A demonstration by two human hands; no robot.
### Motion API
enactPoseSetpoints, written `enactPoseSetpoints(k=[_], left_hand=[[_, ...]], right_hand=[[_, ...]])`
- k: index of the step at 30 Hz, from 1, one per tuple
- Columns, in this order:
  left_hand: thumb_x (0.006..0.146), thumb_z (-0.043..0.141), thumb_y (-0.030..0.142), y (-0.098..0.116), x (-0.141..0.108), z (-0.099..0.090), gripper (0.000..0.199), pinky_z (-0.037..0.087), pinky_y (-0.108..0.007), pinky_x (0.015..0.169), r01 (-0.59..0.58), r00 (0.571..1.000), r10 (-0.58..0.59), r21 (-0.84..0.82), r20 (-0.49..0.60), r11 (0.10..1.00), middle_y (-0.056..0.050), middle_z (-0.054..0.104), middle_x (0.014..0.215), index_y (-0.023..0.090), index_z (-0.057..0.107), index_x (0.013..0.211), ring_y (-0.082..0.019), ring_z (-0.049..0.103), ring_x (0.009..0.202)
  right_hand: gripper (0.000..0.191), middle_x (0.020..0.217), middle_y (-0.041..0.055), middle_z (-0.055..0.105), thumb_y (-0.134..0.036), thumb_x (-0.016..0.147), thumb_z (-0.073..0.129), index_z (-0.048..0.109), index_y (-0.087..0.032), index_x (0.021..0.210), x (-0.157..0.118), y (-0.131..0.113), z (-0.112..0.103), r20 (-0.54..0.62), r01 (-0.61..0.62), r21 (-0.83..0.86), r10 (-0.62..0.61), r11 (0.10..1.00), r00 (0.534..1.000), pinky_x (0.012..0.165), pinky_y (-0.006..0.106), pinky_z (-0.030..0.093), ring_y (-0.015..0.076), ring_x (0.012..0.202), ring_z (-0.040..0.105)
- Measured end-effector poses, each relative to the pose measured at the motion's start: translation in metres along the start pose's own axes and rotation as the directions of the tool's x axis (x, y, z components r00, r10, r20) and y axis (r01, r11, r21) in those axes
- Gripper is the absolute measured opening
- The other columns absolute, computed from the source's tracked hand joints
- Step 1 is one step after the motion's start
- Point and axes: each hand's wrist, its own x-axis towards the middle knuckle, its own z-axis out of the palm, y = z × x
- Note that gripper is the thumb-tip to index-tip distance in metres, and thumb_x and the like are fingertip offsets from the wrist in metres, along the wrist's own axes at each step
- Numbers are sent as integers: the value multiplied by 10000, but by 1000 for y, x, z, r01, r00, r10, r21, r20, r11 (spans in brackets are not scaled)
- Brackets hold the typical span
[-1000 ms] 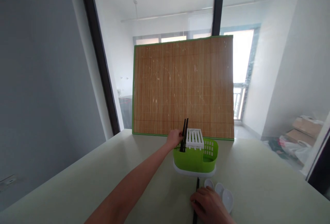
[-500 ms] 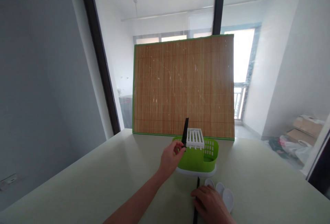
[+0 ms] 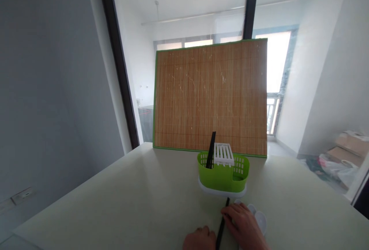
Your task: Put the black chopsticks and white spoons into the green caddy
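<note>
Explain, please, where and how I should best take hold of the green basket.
I would clasp the green basket by its two rounded end walls, coming from left and right together. These walls stand upright and look reachable, while the white rack covers the middle top and black chopsticks stick up beside it.

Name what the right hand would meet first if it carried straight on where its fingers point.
The black chopsticks lying on the table: the right hand has its fingertips right at them, though whether they already touch is hard to judge from this one view.
</note>
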Motion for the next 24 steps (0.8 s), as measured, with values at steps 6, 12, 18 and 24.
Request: enactPoseSetpoints(k=[6, 12, 18, 24], left_hand=[[683, 446, 102, -23, -7, -20, 376, 475, -389, 738, 63, 997, -60, 53, -48, 997, -174, 656, 968, 85, 605, 1023, -306, 628, 897], [725, 440, 173, -36, -18, -21, 192, 430, -275, 643, -10, 984, -12, -122, -179, 992, -74, 679, 777, 170, 598, 833, -218, 637, 751], [719, 483, 144, -13, -15, -14, 106, 374, -223, 570, -167, 934, 61, -280, -351, 945, -10, 652, 691, 196, 568, 752, -147, 593, 624], [708, 511, 122, -6, 0, -3, 116, 380, -213, 554, -288, 877, 97, -353, -471, 890, -14, 630, 689, 186, 595, 758, -128, 560, 584]], right_hand=[[175, 799, -9, 646, -147, 849, 478, 615, -254, 871, 2, -3, -4, 13, 7, -1, -7, 1000, 1000, 731, 317, 354, 187, 755, 579], [134, 679, -13, 619, -214, 834, 520, 625, -233, 753, 2, -13, -4, 88, 33, 48, -37, 998, 995, 705, 308, 359, 174, 692, 577], [260, 642, 22, 620, -390, 853, 497, 671, -196, 851, -1, -14, 4, 95, -113, 309, 87, 944, 992, 571, 264, 389, 173, 613, 565], [319, 625, 25, 639, -411, 862, 482, 668, -162, 931, 0, -17, 1, 48, -189, 577, 198, 795, 979, 555, 253, 435, 161, 569, 563]])
